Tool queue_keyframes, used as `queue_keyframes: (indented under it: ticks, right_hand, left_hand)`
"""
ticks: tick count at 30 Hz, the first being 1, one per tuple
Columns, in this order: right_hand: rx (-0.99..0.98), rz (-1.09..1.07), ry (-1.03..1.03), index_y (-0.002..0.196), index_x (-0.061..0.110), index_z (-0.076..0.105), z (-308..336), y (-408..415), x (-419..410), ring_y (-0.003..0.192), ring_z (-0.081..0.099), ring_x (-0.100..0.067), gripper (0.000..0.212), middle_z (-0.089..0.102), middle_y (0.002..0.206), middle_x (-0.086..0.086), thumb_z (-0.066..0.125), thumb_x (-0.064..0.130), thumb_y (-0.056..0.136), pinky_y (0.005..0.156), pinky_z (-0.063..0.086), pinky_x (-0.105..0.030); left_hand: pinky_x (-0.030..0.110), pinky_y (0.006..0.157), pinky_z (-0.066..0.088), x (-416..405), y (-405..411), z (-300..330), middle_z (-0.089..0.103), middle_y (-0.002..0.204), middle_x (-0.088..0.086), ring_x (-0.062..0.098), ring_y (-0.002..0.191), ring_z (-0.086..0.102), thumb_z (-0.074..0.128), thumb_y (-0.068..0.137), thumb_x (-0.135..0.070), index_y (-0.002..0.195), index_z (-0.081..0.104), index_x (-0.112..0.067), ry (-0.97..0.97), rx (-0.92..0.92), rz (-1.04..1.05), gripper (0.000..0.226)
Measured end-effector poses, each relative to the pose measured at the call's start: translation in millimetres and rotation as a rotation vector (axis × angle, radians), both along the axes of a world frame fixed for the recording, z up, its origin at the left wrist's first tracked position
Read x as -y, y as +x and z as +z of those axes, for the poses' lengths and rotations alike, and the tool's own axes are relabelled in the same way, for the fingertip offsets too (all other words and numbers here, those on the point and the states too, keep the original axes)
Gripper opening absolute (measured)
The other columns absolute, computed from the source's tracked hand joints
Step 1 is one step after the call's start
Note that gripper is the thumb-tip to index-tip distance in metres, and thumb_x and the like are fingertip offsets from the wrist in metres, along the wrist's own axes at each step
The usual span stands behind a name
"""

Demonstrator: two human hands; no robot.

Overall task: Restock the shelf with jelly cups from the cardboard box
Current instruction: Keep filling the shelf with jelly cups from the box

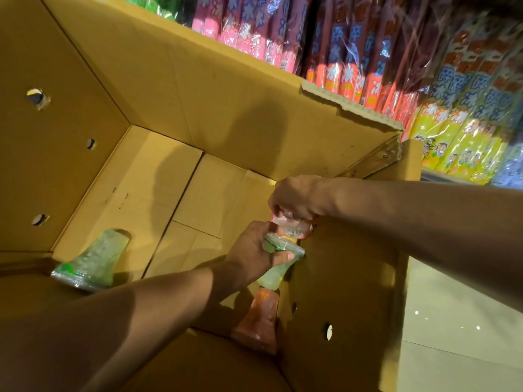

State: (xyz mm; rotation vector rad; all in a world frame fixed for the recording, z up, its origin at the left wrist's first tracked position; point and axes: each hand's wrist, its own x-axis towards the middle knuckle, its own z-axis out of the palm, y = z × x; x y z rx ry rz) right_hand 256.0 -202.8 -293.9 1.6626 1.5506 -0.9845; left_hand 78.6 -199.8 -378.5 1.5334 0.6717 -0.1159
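Observation:
I look down into a large cardboard box (175,89). My left hand (252,256) grips a green jelly cup (276,267) by its lid end, low against the box's right wall. Just above it, my right hand (300,198) is closed on a pinkish-clear jelly cup (294,229). The two held cups almost touch. A second green jelly cup (90,261) lies on its side at the box's bottom left. An orange-red jelly cup (259,321) lies under my left wrist by the right wall.
Beyond the far box wall, a shelf holds upright packs of ice pops: pink and red ones (283,32), yellow ones (458,142) to the right. The box's right wall (339,292) has round holes. Pale floor (458,321) shows right of the box.

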Motion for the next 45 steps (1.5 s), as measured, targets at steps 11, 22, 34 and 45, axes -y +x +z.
queue_keyframes:
  ticks: [11, 22, 34, 45]
  right_hand:
    - [-0.129, -0.179, 0.186, 0.126, 0.013, 0.066, -0.6, 1.7, -4.5, 0.113, 0.061, -0.019, 0.033, 0.064, 0.128, -0.004, 0.061, 0.009, 0.094, 0.084, 0.042, -0.018]
    - [-0.250, -0.629, 0.490, 0.105, 0.021, 0.074, 76.7, 10.8, -6.1, 0.093, 0.060, -0.013, 0.028, 0.063, 0.102, 0.006, 0.068, 0.005, 0.084, 0.074, 0.048, -0.023]
    - [-0.711, -1.349, 0.843, 0.103, 0.005, 0.073, 400.2, -40.3, -9.9, 0.055, 0.056, -0.016, 0.025, 0.063, 0.068, -0.009, 0.061, -0.012, 0.088, 0.068, 0.057, -0.039]
    - [-0.856, -1.410, 1.071, 0.093, 0.014, 0.074, 761.0, -73.3, -1.2, 0.076, 0.058, -0.027, 0.027, 0.064, 0.085, -0.015, 0.063, -0.010, 0.089, 0.080, 0.052, -0.051]
  left_hand:
    - [0.033, 0.085, 0.058, -12.2, -8.1, -1.3, 0.065, 0.107, -0.004, 0.015, 0.098, 0.067, 0.092, 0.065, -0.017, 0.094, 0.074, -0.016, 0.051, 0.043, 0.077, 0.034]
    - [0.007, 0.082, 0.046, -71.0, -31.2, 101.0, 0.061, 0.111, -0.013, -0.004, 0.099, 0.059, 0.093, 0.063, -0.025, 0.087, 0.067, -0.040, 0.327, 0.121, 0.028, 0.039]
    - [0.008, 0.084, 0.045, -110.0, -100.7, 459.4, 0.054, 0.115, -0.026, -0.007, 0.109, 0.056, 0.092, 0.061, -0.027, 0.089, 0.067, -0.042, 0.550, 0.194, 0.248, 0.040]
    - [0.033, 0.090, 0.055, -111.5, -120.9, 800.3, 0.053, 0.120, -0.020, 0.010, 0.113, 0.060, 0.087, 0.063, -0.037, 0.092, 0.070, -0.033, 0.676, 0.382, 0.344, 0.034]
